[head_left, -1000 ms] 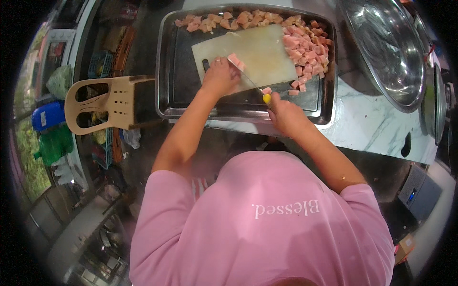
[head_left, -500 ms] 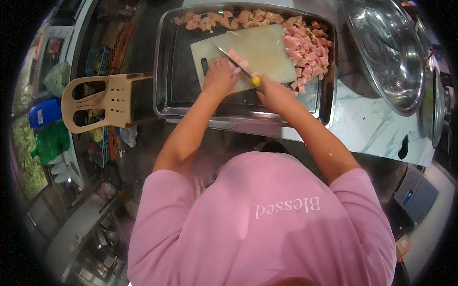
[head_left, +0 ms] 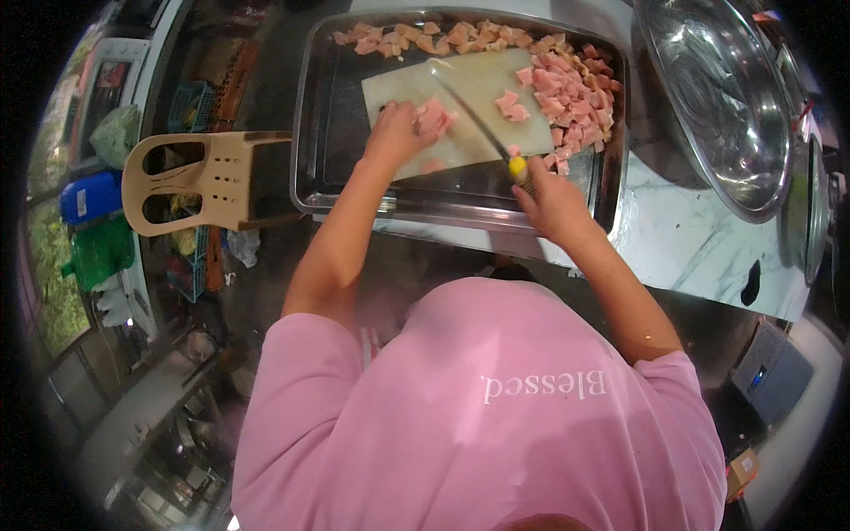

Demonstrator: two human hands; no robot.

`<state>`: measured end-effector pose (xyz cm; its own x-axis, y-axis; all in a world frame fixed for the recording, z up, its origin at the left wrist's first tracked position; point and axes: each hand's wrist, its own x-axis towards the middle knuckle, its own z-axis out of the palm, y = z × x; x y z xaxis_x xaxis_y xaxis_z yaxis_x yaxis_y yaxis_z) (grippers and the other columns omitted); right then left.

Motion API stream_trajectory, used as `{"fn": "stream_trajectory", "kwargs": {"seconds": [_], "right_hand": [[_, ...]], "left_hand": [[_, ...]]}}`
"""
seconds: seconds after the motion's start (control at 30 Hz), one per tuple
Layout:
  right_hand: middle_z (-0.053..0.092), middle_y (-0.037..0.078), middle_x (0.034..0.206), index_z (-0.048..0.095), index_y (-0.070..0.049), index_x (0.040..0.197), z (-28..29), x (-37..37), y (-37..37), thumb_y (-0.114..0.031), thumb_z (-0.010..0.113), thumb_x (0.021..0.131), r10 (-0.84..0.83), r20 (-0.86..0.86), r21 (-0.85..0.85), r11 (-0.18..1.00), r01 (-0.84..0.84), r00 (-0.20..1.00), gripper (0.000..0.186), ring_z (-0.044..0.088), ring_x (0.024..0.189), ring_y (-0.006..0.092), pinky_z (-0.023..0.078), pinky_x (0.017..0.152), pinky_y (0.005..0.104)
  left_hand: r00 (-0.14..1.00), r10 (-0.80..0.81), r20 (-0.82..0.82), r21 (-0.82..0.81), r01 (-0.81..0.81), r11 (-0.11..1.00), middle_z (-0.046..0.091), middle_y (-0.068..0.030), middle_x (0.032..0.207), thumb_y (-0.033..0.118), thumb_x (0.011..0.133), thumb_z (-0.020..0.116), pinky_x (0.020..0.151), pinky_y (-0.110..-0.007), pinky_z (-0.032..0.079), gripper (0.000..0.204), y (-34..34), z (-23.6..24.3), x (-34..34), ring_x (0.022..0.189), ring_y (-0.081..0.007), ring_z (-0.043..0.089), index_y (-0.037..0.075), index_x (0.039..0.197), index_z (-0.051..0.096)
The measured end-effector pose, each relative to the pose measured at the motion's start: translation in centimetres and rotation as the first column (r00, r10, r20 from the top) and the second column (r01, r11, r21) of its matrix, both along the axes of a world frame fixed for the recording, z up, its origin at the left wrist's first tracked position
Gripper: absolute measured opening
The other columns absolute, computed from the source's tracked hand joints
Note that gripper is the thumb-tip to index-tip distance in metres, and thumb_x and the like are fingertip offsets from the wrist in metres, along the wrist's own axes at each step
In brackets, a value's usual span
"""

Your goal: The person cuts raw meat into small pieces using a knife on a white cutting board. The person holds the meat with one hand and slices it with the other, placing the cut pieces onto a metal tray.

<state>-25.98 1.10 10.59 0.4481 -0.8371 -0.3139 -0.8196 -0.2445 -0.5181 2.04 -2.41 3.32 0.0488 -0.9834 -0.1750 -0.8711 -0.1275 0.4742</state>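
Note:
A white cutting board lies in a large metal tray. At the board's left side my left hand has its fingers closed on a piece of raw pink meat. My right hand, over the tray's near side, grips a knife by its handle, which has a yellow part. The blade points away and to the left across the board. Some cut meat pieces rest on the board right of the blade. A heap of meat cubes fills the tray's right side, and more chunks line its far edge.
The tray stands on a white marble-patterned table. To its right is a big shiny metal basin. A beige plastic chair stands left of the table. A grey box-like object sits at the lower right.
My right hand has drawn the knife to the right and nearer me. My left hand has shifted slightly left with the meat. Cut pieces now lie apart on the board's right.

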Motion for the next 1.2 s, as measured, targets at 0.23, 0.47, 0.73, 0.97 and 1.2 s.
{"fn": "stream_trajectory", "kwargs": {"seconds": [0.23, 0.47, 0.73, 0.97, 1.2], "right_hand": [[0.064, 0.024, 0.084, 0.045, -0.004, 0.109, -1.4, 2.2, 0.3, -0.022, 0.063, 0.088, 0.099, -0.062, 0.087, 0.992, -0.093, 0.993, 0.033, 0.060, 0.085, 0.0460, 0.049, 0.072, 0.0530], [0.063, 0.024, 0.084, 0.044, -0.003, 0.108, -0.4, 2.2, -0.2, -0.019, 0.063, 0.087, 0.136, -0.081, 0.106, 0.986, -0.127, 0.987, 0.032, 0.059, 0.087, 0.0454, 0.049, 0.072, 0.0532], [0.067, 0.022, 0.081, 0.040, -0.004, 0.107, -0.9, 2.2, -0.3, -0.016, 0.059, 0.089, 0.200, -0.135, 0.043, 0.980, -0.196, 0.970, 0.029, 0.066, 0.077, 0.0420, 0.052, 0.065, 0.0521], [0.064, 0.025, 0.087, 0.040, -0.002, 0.113, -1.8, 3.3, -1.7, -0.018, 0.060, 0.088, 0.194, -0.117, 0.196, 0.966, -0.169, 0.974, 0.036, 0.062, 0.084, 0.0449, 0.049, 0.073, 0.0529], [0.066, 0.025, 0.094, 0.045, -0.005, 0.116, -5.8, 7.9, -5.0, -0.016, 0.054, 0.088, 0.146, 0.011, 0.085, 0.986, -0.146, 0.989, 0.031, 0.064, 0.088, 0.0438, 0.049, 0.076, 0.0542]], "left_hand": [[0.997, 0.039, -0.067, 0.012, -0.038, 0.999, 0.060, -0.0182, 0.099, 0.028, 0.074, 0.077, 0.083, -0.045, 0.049, 0.033, 0.0, -0.2, -0.9, 0.095, -0.0365, 0.061, 0.004, 0.096, 0.067], [0.996, 0.058, -0.069, -0.018, -0.060, 0.998, 0.061, -0.0152, 0.095, 0.015, 0.075, 0.076, 0.081, -0.043, 0.052, 0.015, 0.1, -0.1, -1.2, 0.091, -0.0340, 0.064, 0.006, 0.085, 0.071], [0.988, 0.138, -0.073, 0.023, -0.136, 0.990, 0.060, -0.0193, 0.099, 0.017, 0.075, 0.076, 0.082, -0.046, 0.050, 0.026, 0.6, 1.1, -2.2, 0.094, -0.0377, 0.062, 0.002, 0.094, 0.068], [0.997, 0.072, -0.036, 0.067, -0.069, 0.995, 0.060, -0.0205, 0.104, 0.013, 0.077, 0.074, 0.084, -0.046, 0.050, 0.031, 0.3, 0.1, -2.1, 0.099, -0.0386, 0.061, 0.003, 0.105, 0.066], [0.998, 0.040, -0.042, -0.023, -0.041, 0.999, 0.058, -0.0202, 0.108, 0.017, 0.080, 0.071, 0.086, -0.046, 0.051, 0.030, 0.4, -1.1, -2.4, 0.100, -0.0387, 0.060, 0.003, 0.107, 0.064]]}}
